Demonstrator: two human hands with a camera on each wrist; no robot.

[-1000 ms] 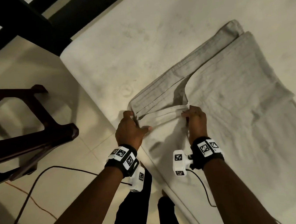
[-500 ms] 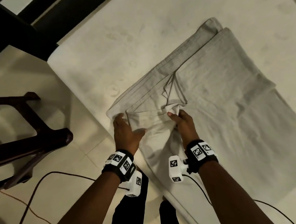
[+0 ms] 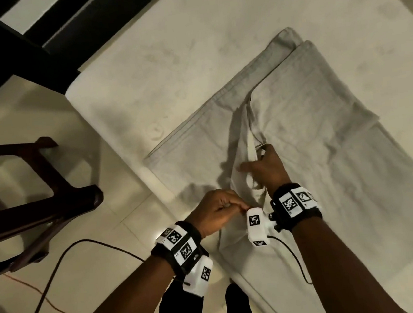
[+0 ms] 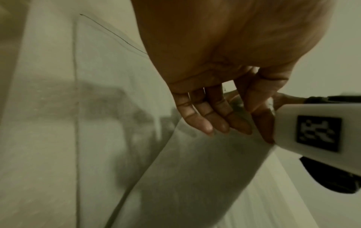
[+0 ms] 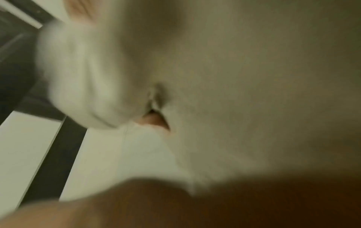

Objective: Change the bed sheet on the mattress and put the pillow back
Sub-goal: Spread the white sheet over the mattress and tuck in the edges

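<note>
Evidently the unfolding step is being worked: a folded bed sheet is lying on the bare mattress, near its corner, and one layer is being lifted. A fold is being pinched high by the right hand; cloth seems to be gripped in the curled left hand, though that grip is being half hidden. Next, the hands are to be drawn apart so the layer opens. Curled left fingers are being shown only by the left wrist view; the right wrist view is being lost to blur.
</note>
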